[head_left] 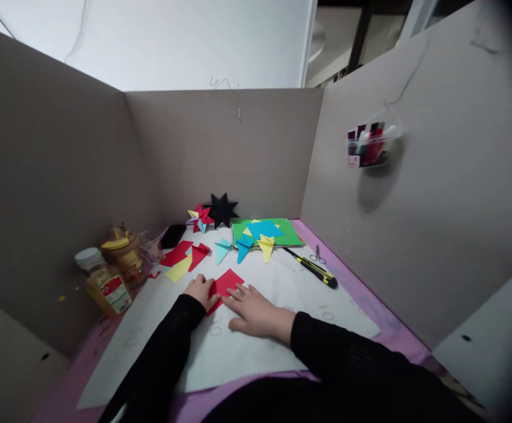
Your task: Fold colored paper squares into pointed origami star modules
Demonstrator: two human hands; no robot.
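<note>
A red square of paper [228, 281] lies at an angle on the white sheet in front of me. My left hand [200, 291] has its fingers curled at the left edge of this paper, thumb and fingertips gripping it. From the other side my right hand [256, 311] rests flat, fingers spread, fingertips on the paper's right part. Just beyond are folded paper pieces: a red one [199, 256], a light blue one [223, 251], a blue one [244, 247] and a yellow one [266, 248]. A flat yellow paper [179, 270] lies near my left hand.
A cutter knife [315, 269] and small scissors [317, 255] lie to the right. Green paper [289, 232] is at the back, beside a black paper star [223, 210] and a multicoloured star [201, 217]. A phone [174, 236] and a jar [108, 289] are left; grey panels [225, 153] surround the table.
</note>
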